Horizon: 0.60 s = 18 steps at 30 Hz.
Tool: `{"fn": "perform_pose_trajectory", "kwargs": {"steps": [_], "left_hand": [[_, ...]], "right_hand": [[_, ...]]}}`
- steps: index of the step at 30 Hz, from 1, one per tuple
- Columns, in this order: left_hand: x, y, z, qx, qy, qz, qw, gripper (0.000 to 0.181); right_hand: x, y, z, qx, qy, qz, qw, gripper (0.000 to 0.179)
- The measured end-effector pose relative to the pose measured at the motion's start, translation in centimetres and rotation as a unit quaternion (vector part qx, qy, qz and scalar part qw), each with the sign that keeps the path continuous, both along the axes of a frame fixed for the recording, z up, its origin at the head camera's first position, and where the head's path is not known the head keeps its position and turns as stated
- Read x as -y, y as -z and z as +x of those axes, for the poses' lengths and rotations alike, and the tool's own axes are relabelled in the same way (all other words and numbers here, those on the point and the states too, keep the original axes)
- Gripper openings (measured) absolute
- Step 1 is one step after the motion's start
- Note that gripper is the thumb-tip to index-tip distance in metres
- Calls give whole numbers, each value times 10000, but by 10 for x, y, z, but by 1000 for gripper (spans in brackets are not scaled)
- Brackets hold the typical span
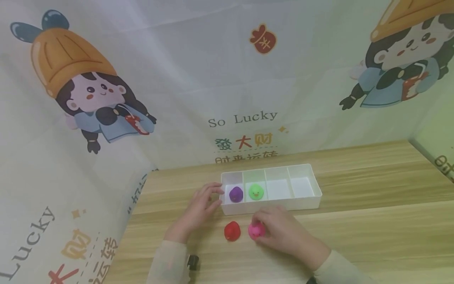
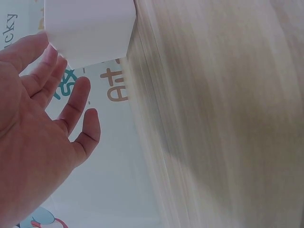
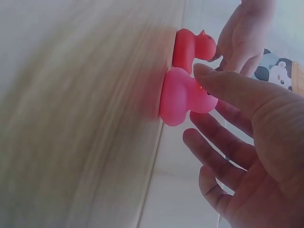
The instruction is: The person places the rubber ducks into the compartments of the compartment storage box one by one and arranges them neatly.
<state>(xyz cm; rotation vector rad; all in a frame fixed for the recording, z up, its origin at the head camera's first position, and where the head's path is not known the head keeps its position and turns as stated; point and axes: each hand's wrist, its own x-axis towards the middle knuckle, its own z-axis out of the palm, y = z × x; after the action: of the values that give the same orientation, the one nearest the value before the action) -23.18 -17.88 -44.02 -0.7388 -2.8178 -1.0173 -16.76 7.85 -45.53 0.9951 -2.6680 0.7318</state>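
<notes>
My right hand (image 1: pixel 280 228) has its thumb and fingers around a pink rubber duck (image 1: pixel 256 230), which stands on the table. In the right wrist view the thumb lies across the head of the pink duck (image 3: pixel 178 97). A red rubber duck (image 1: pixel 232 231) stands to its left. My left hand (image 1: pixel 200 207) rests its loosely bent fingers at the left end of a white divided tray (image 1: pixel 273 206). A purple duck (image 1: pixel 236 194) sits in the tray's leftmost compartment, a green duck (image 1: pixel 256 192) in the one beside it.
The tray stands on a wood-grain table (image 1: pixel 372 221) near its back edge. A printed cloth (image 1: pixel 184 79) hangs behind the table and along its sides. Next to the left sleeve shows a small black object (image 1: pixel 193 262).
</notes>
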Motion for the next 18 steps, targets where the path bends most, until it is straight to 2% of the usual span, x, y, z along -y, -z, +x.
{"fn": "perform_pose_trajectory", "kwargs": {"steps": [8,18], "left_hand": [[1,2,-1,-15,94,-13,10000,23],[0,0,0,14,6,33,10000,23]], "right_hand": [[-1,3,0,-25,47,21,10000,30],[-4,-1,-2,-57,60,-165,9998,27]]}}
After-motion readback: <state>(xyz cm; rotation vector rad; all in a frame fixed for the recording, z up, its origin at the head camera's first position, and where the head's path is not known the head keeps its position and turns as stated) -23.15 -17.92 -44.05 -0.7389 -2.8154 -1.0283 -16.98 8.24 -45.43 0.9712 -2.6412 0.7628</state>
